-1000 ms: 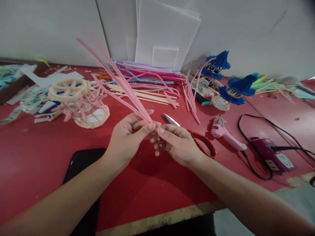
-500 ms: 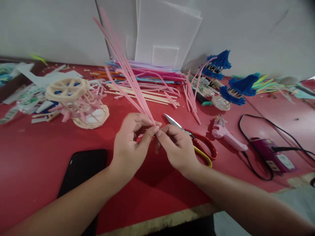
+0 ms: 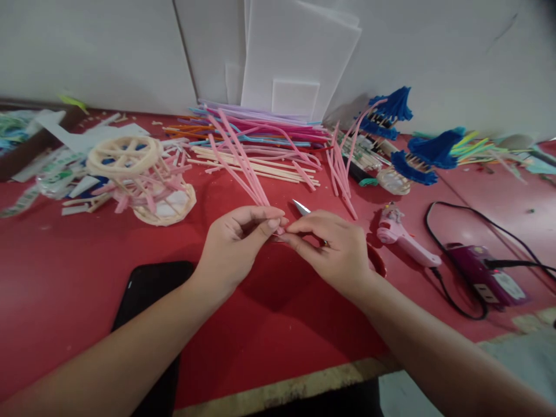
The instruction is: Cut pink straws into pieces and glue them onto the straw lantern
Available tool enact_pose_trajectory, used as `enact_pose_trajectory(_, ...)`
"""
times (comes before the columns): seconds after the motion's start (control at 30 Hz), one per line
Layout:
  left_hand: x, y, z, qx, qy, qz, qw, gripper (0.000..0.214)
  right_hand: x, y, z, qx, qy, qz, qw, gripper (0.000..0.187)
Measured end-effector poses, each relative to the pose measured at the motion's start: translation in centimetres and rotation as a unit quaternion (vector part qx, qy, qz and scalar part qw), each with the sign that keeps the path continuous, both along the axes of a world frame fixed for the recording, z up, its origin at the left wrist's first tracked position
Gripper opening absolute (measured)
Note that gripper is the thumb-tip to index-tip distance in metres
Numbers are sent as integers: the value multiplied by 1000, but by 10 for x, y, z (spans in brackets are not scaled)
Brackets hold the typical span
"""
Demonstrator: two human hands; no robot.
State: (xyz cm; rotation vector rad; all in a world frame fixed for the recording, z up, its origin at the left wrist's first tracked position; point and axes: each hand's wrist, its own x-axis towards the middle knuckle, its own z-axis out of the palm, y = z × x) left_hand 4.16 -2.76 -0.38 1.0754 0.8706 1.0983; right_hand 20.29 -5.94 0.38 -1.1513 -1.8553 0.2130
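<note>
Several pink pipe cleaners (image 3: 247,165) stick out beyond my left hand (image 3: 237,240), which pinches the bundle near its lower end. My right hand (image 3: 332,249) comes in from the other side, its thumb and fingertips closed on the bundle's near end. A small pink bit shows between the two sets of fingertips. Beneath my right hand lie scissors; their blade tip (image 3: 300,207) and part of a red handle (image 3: 377,260) show, the rest is hidden.
A black phone (image 3: 150,289) lies by my left forearm. Left stands a wooden wheel-shaped model (image 3: 125,156). Behind are pipe cleaners (image 3: 260,127) and wooden sticks (image 3: 260,168). Right are blue-roofed models (image 3: 434,153), a pink glue gun (image 3: 406,240) and a purple power strip (image 3: 486,272) with cables.
The pink pipe cleaners have tipped down and away, their far ends lower than before. My right hand has shifted slightly right and now covers more of the scissors.
</note>
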Motion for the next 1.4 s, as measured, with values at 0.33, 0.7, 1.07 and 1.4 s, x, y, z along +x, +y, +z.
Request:
enact_pose_trajectory(0.33, -3, -6, 7, 74, 84, 16, 994, 10, -3, -2, 4, -95, 74, -9, 993, 3)
enact_pose_trajectory(0.7, -2, -4, 6, 95, 97, 10, 991, 9, -12, 3, -14, -382, 435, 106, 808, 17)
enact_pose_trajectory(1.07, -1, -7, 6, 113, 121, -6, 986, 20, -16, -4, -5, -214, 193, -1, 958, 13)
enact_pose_trajectory(1.4, -3, 0, 5, 128, 135, 8, 982, 22, 29, -4, 23, -197, -165, -55, 965, 14)
